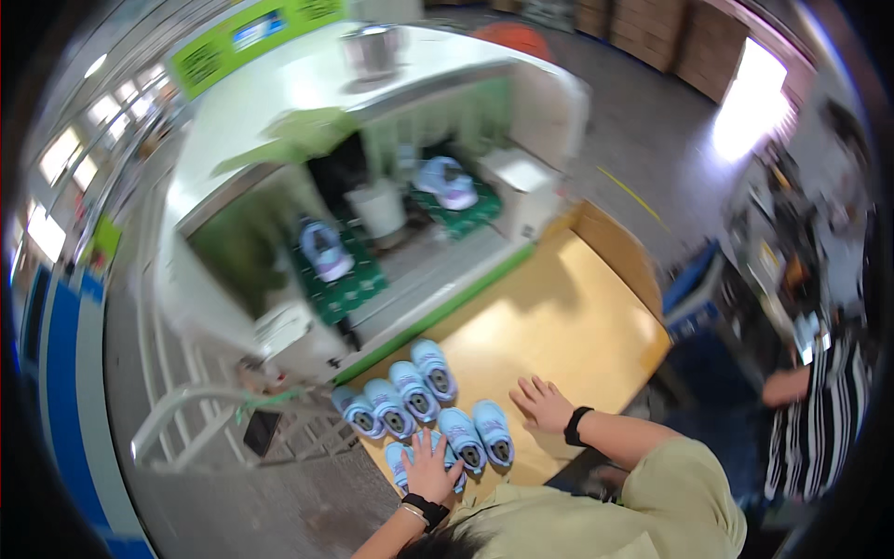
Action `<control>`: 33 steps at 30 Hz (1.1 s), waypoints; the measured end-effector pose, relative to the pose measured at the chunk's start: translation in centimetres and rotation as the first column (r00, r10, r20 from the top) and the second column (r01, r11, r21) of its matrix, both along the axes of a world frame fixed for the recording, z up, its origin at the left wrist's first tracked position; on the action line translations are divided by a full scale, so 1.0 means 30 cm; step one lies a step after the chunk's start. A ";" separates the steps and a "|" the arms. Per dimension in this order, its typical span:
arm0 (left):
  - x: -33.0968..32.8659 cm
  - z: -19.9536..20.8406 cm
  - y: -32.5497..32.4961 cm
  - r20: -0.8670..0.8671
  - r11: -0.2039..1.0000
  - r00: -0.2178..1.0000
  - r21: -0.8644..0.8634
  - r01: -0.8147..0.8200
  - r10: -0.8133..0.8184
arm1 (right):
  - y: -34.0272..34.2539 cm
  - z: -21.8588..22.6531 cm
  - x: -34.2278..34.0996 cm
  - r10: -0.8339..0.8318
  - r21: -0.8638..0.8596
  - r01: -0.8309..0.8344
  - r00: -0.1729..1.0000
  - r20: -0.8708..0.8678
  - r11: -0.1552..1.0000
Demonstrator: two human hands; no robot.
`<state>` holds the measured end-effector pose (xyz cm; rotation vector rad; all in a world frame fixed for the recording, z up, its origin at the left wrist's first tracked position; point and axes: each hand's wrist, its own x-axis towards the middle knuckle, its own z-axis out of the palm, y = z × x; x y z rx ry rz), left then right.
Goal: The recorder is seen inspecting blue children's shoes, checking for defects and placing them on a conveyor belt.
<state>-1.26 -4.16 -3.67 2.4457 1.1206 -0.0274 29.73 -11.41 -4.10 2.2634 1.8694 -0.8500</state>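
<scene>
Several light-blue shoes (434, 368) stand in two rows at the near left of a wooden table, openings toward me. My left hand (430, 470) lies with spread fingers over the shoes at the left of the front row, partly hiding them. To the right of it in that row stand a shoe (463, 440) and another shoe (494, 433), side by side. My right hand (543, 406) is open, fingers apart, at the tabletop just right of the row; nothing shows in it. Both wrists wear dark bands.
Beyond the wooden table (549, 307) stands a big white machine (223, 121). Inside it, one shoe (326, 250) and another shoe (447, 182) rest on green pads. A metal cup (372, 51) is on top. White rails (177, 401) run at left; a person in stripes (818, 419) is at right.
</scene>
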 end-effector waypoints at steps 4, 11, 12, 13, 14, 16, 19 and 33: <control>0.005 -0.006 -0.001 -0.036 0.999 0.999 -0.024 -0.027 0.026 | -0.405 -0.099 -0.108 -0.110 0.265 0.076 0.987 0.118 0.961; -0.003 -0.028 0.015 -0.057 0.998 0.998 0.048 0.040 -0.037 | -0.584 -0.082 -0.263 -0.479 0.167 0.477 0.877 -0.029 0.863; -0.008 -0.033 0.017 -0.063 0.995 0.997 0.077 0.059 -0.054 | -0.622 -0.086 -0.304 -0.559 0.167 0.563 0.826 -0.073 0.809; -0.007 -0.041 0.021 -0.055 0.989 0.991 0.076 0.124 -0.120 | -0.671 -0.092 -0.351 -0.566 0.187 0.557 0.824 -0.006 0.809; -0.009 -0.047 0.025 -0.051 0.989 0.992 0.094 0.117 -0.112 | -0.728 -0.103 -0.399 -0.655 0.127 0.660 0.751 -0.081 0.741; -0.012 -0.057 0.037 -0.046 0.981 0.992 0.156 0.119 -0.113 | -0.844 -0.135 -0.501 -0.841 0.008 0.856 0.509 -0.182 0.517; -0.009 -0.060 0.062 -0.062 0.977 0.988 0.153 0.149 -0.141 | -1.059 -0.180 -0.703 -0.950 -0.220 0.926 0.312 -0.011 0.306; 0.044 -0.164 0.158 0.127 0.942 0.956 0.245 0.230 -0.266 | -1.578 -0.218 -1.434 -0.867 0.018 0.939 -0.309 -0.390 -0.342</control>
